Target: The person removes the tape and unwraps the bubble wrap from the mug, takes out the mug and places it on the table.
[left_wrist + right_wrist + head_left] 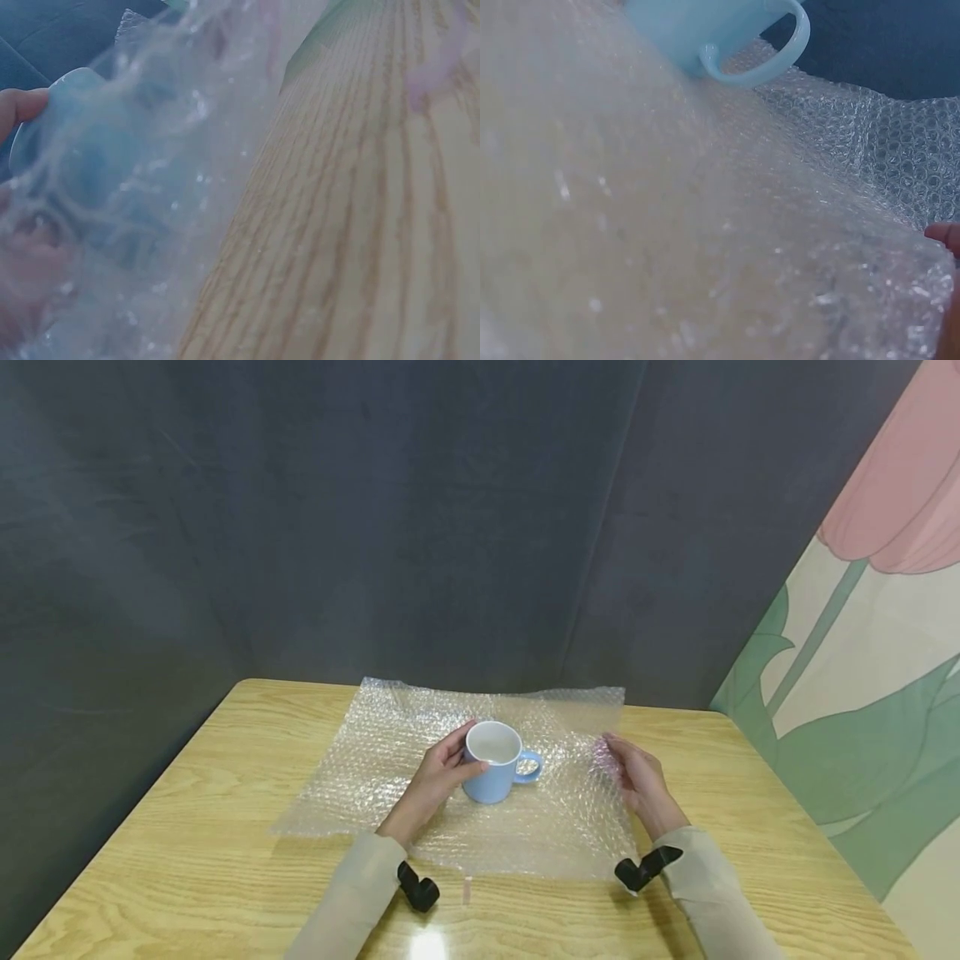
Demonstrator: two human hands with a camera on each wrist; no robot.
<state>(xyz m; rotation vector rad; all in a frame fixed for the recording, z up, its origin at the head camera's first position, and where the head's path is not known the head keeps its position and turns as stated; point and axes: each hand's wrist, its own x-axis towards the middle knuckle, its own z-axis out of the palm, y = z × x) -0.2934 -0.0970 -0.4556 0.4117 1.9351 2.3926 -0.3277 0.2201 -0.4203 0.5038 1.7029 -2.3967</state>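
A light blue mug with a white inside stands upright on a sheet of bubble wrap, its handle to the right. My left hand grips the mug from the left, thumb across its front and fingers round the far side. In the left wrist view the mug shows blurred through a raised part of the wrap. My right hand pinches the right edge of the sheet between thumb and fingers. The mug's handle appears at the top of the right wrist view, above the wrap.
The sheet lies on a wood-grain table, reaching near its back edge. Behind the table hangs a dark curtain. A wall with a painted flower rises at the right. A small strip lies by the sheet's front edge.
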